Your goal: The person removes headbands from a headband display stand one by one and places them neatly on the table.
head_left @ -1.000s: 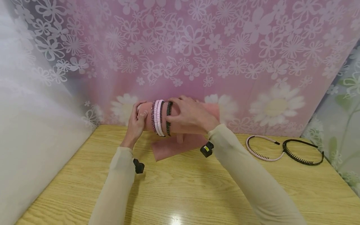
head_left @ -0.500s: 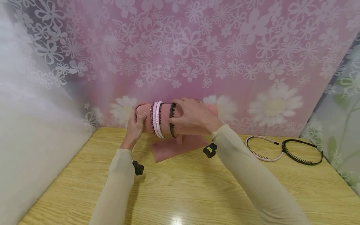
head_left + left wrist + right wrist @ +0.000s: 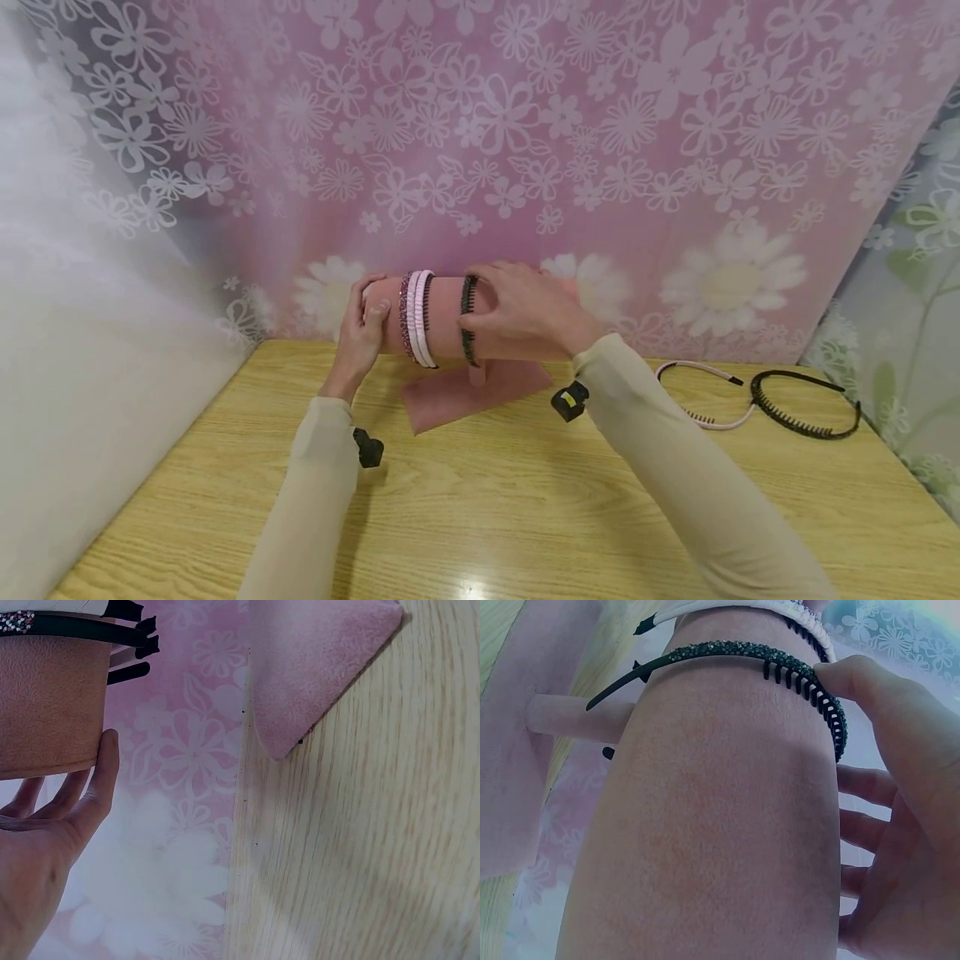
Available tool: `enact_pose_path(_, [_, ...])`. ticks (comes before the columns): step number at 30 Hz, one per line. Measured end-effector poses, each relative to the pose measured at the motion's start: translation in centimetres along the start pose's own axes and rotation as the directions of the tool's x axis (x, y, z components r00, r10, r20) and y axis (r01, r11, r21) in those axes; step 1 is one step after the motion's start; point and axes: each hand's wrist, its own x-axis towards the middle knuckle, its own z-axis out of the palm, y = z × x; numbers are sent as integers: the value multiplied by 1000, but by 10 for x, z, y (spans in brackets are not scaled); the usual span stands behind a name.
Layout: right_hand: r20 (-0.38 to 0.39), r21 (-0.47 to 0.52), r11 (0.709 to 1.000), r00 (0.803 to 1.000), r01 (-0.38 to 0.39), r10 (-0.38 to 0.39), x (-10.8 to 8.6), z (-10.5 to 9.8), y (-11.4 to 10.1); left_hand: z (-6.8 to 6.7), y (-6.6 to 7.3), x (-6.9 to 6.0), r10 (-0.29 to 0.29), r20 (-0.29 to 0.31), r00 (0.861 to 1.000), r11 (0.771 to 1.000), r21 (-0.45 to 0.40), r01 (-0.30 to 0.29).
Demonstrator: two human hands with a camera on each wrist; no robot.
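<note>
A pink plush headband stand point(image 3: 446, 321), a horizontal roll on a short post, stands on the table in the head view. My left hand point(image 3: 363, 332) grips the roll's left end. Around the roll, near that hand, sit a purple glittery headband point(image 3: 406, 312) and pale pink-white headbands point(image 3: 422, 329). Farther right on it is a dark green sparkly toothed headband point(image 3: 727, 649), which my right hand point(image 3: 528, 308) holds by its upper front part. In the right wrist view the thumb point(image 3: 855, 675) presses its edge, while the other fingers reach behind the roll, partly hidden.
On the right of the wooden table point(image 3: 480, 500) lie a pink toothed headband point(image 3: 731, 425) and a black toothed headband point(image 3: 802, 429), touching. The stand's flat pink base point(image 3: 442, 404) rests below the roll. A flowered curtain point(image 3: 510, 125) hangs close behind.
My right hand has slid the dark green headband rightward along the roll, widening the gap from the pale headbands. My left hand keeps its hold on the roll's end.
</note>
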Motion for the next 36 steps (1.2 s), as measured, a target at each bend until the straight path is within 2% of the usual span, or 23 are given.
enact_pose_path(8, [7,-5,1000,1000,-18,18,-3,-2,5,0,-3,0,23,-16,1000,1000,14,-23])
enact_pose_path(17, [8,-11,999,999,-32,32,-6,-4,10,0,-1,0,10,11,1000,1000,2,-10])
enact_pose_path(23, [4,-47,998,1000,-28,28,-7,-6,13,0,-1,0,23,7,1000,1000,7,-23])
enact_pose_path(29, [3,-36,999,1000,-30,30,-11,-7,15,0,2,-1,23,13,1000,1000,5,-23])
enact_pose_path(36, [17,-51,998,1000,-23,24,-15,-9,18,1,5,-1,14,-11,1000,1000,13,-13])
